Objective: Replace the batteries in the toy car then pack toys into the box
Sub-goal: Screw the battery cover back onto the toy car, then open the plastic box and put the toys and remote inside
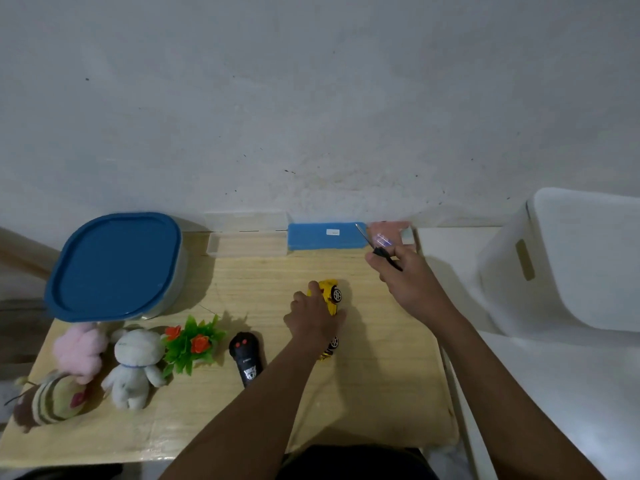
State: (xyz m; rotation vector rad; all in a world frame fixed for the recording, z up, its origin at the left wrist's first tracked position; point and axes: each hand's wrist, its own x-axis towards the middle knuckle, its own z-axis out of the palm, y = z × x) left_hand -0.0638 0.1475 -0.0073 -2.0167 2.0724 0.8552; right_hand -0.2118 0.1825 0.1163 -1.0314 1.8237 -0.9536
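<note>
A yellow toy car (330, 296) lies on its side in the middle of the wooden table (381, 393), wheels facing right. My left hand (313, 317) grips it from the left and covers its middle. My right hand (407, 282) is raised above and to the right of the car and holds a small screwdriver (375, 247) with a black handle, its metal tip pointing up and left. A black remote control (246, 358) lies left of the car. A container with a blue lid (116, 265) stands at the back left.
Plush toys (133, 363) and a plastic plant with red flowers (192, 342) lie along the left front. A clear open case (247, 242), a blue pad (325, 236) and a pink packet (389, 233) sit against the wall. A white chair (571, 265) stands to the right.
</note>
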